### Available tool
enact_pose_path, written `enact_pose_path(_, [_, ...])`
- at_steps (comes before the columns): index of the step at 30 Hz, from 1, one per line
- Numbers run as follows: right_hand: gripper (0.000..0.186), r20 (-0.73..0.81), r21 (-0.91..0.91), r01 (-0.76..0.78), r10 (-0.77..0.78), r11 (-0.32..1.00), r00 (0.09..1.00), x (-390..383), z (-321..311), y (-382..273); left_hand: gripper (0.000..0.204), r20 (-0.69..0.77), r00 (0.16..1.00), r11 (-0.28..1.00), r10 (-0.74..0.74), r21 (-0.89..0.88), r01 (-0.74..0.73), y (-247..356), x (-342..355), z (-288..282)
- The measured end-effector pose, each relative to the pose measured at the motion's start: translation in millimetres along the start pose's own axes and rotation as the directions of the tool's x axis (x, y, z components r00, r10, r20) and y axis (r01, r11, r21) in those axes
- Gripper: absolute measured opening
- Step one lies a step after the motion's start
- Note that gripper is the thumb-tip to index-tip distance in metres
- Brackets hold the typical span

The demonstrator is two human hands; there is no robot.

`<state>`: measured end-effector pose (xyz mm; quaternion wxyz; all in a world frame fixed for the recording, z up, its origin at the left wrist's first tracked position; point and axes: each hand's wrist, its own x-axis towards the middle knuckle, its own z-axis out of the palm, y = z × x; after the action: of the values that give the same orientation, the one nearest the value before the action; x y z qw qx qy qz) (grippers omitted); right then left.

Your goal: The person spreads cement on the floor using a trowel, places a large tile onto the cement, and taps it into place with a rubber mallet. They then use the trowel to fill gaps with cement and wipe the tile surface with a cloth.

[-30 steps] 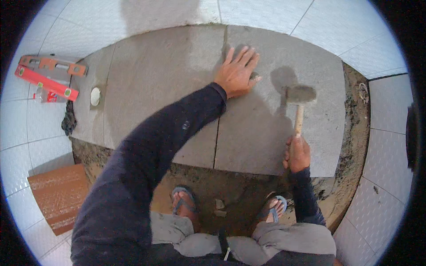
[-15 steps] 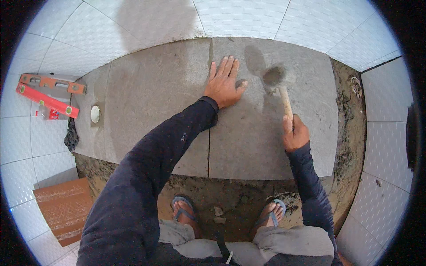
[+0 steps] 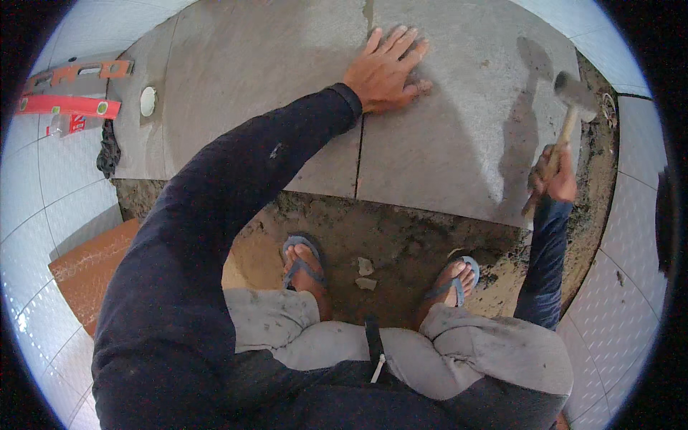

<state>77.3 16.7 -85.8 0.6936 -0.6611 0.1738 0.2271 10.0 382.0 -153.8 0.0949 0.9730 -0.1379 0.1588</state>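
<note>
Gripping mallet (image 3: 570, 120), right hand (image 3: 561, 176) closed; left hand (image 3: 383, 72) spread, empty, on tile (image 3: 430, 158); bottle (image 3: 67, 125) contents unclear.

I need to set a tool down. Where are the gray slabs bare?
The middle slab, between the white spot and the left hand; the right slab, between that hand and the right hand with its mallet. Crowded: far left, with red level, orange bar and black cloth.

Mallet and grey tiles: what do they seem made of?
Mallet head: probably rubber, matte grey, judging by its blunt, dusty look. Handle: likely wood, pale tan and dull. Grey tiles: stone or ceramic, can't tell which; matte surface, straight edges.
</note>
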Motion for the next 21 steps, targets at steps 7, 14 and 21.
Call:
enact_pose_path(7, [0.034, 0.044, -0.315, -0.174, 0.197, 0.933, 0.979, 49, 99, 1, 0.072, -0.039, 0.999, 0.999, -0.017, 0.041, 0.018, -4, 2, 10])
enact_pose_path(14, [0.047, 0.044, -0.145, 0.014, -0.008, 0.989, 0.999, -6, 81, 13, 0.071, -0.032, 0.999, 0.998, -0.031, 0.047, 0.033, -1, 3, 10])
enact_pose_path(21, [0.045, 0.006, -0.102, 0.008, -0.007, 0.995, 1.0, -19, 77, 26, 0.071, -0.116, 0.992, 0.998, -0.049, 0.03, 0.053, -7, 20, 15])
